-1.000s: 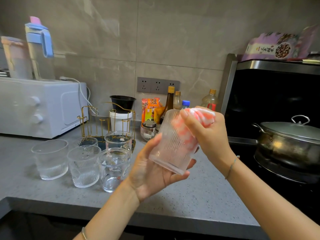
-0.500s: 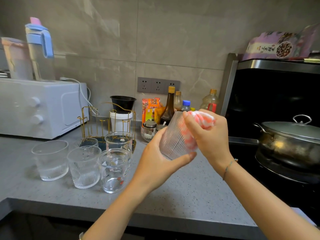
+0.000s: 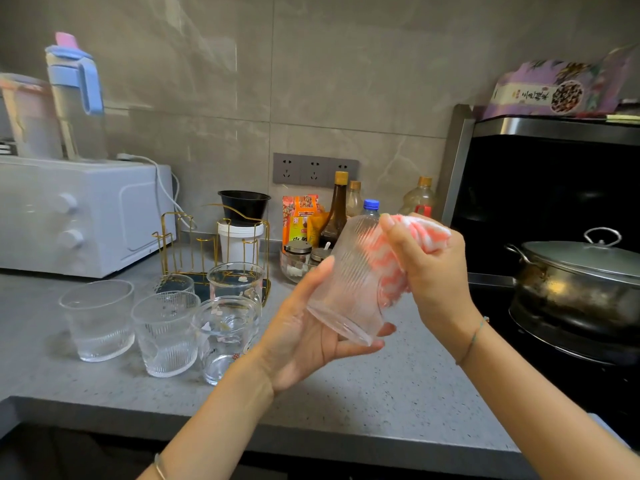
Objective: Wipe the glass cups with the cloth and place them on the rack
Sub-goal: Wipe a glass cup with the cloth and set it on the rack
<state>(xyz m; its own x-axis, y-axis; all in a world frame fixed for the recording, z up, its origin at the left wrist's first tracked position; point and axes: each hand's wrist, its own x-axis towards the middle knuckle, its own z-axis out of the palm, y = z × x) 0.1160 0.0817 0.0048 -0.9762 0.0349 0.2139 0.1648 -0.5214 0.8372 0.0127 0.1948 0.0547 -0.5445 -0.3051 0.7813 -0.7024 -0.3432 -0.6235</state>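
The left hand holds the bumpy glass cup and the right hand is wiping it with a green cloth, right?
Not quite. The head view shows a pink-and-white striped cloth, not a green one. The rest is right: the left hand holds the ribbed clear glass cup, and the right hand grips the cloth and wipes the cup with it.

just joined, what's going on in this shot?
A person is wiping a ribbed glass cup at a kitchen counter. The left hand grips the cup near its base and holds it tilted, while the right hand grips a pink-and-white cloth pushed into its mouth. Five other cups stand clustered in front of the gold wire rack. None hangs on its pegs, as far as the view shows.
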